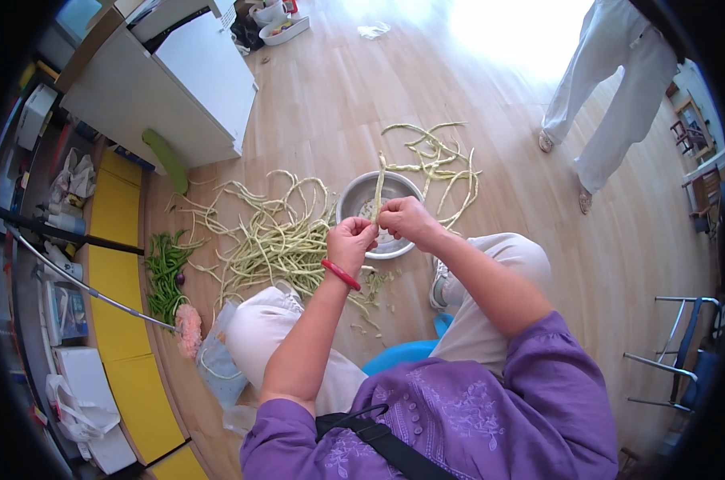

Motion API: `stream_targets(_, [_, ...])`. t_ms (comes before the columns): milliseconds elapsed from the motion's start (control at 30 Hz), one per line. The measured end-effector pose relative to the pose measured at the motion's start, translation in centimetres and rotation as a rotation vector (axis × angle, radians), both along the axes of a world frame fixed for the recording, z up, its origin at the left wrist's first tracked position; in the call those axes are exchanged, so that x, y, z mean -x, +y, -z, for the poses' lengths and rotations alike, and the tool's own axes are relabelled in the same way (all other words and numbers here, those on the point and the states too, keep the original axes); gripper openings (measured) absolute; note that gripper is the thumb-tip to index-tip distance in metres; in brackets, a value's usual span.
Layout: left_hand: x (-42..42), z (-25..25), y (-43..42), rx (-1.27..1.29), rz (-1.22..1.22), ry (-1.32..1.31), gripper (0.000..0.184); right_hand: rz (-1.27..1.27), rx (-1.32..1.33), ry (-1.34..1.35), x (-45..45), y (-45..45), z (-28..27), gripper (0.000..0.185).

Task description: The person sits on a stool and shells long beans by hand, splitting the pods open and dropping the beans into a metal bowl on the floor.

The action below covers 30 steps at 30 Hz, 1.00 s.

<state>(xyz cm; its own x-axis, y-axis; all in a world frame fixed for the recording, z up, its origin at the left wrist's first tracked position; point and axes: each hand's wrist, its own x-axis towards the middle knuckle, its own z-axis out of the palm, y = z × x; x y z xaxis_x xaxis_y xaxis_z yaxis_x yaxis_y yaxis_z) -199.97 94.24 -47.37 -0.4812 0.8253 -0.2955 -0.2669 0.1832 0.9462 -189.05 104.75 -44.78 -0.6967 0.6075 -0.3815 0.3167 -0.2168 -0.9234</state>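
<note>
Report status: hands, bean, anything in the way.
Left hand and right hand pinching one long bean, over the metal bowl. Bean pile beside bowl. Nothing seen blocking the hands.

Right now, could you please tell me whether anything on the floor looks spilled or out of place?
Yes: small green bits lie on the floor just below the metal bowl in the view, outside its rim, so they look spilled. A crumpled white scrap also lies by itself near the top edge, perhaps litter.

bean heap (278,244) obstacle at left, glary floor (426,56) ahead apparently free
</note>
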Motion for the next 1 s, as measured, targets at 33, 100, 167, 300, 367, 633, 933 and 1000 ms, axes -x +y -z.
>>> stream_targets(33, [0.0,-0.1,0.1,0.000,0.000,0.019,0.008,0.012,0.040,0.013,0.0,0.1,0.2,0.015])
stream_targets(100, [-0.1,-0.6,0.0,0.010,-0.009,0.037,0.009,0.030,0.105,0.048,0.3,0.0,0.0,0.013])
stream_targets(167, [-0.3,-0.5,0.0,0.009,-0.004,0.065,0.008,0.016,0.092,0.039,0.3,0.1,0.1,0.013])
stream_targets(300, [-0.8,-0.2,0.1,-0.019,-0.028,0.208,0.010,0.018,0.093,0.070,0.4,-0.1,0.5,0.013])
stream_targets(367, [-1.0,-0.5,0.1,-0.005,-0.053,0.133,0.011,0.038,0.130,0.070,0.5,-0.2,0.6,0.012])
stream_targets(633, [-1.1,-1.2,0.0,0.000,-0.106,-0.210,0.006,0.081,0.336,0.155,0.4,-0.5,1.0,0.012])
stream_targets(933, [0.0,-0.8,0.1,-0.069,-0.009,-0.585,0.008,0.030,0.402,0.139,0.3,-0.2,0.0,0.008])
stream_targets(1000, [0.5,-0.7,0.0,-0.080,0.054,-0.657,0.011,0.010,0.376,0.117,0.3,-0.1,-0.1,0.007])
